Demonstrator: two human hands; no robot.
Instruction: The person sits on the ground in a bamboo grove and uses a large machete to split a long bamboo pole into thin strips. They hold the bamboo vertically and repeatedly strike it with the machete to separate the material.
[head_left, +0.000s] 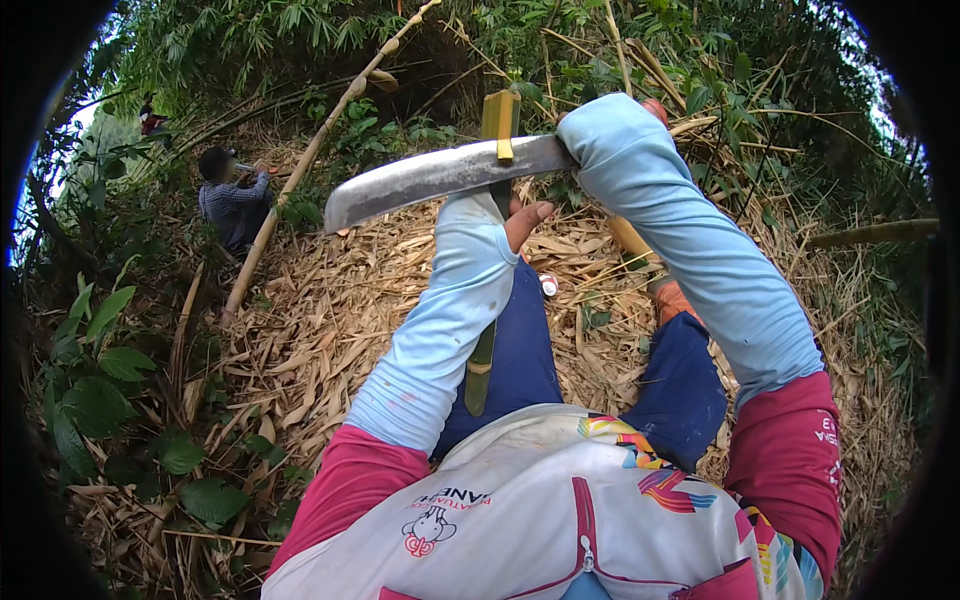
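My right hand (655,110), largely hidden behind its light-blue sleeve, grips a machete whose handle is out of sight. The broad, worn metal blade (430,180) points left, tip outward. It crosses the upper part of a green and yellow bamboo strip (498,118), and a sliver of yellow bamboo overlaps the blade's upper edge. My left hand (525,220) is closed around the strip just under the blade; mainly its thumb shows. Below my left forearm the strip's green lower end (480,375) comes out beside my blue trouser leg.
Dry bamboo leaves (350,290) cover the ground. A long bamboo pole (315,155) leans diagonally at left; another person (235,200) sits beyond it. A small white and red object (548,285) lies between my legs. Leafy plants (105,390) grow at left, dense bamboo (300,30) behind.
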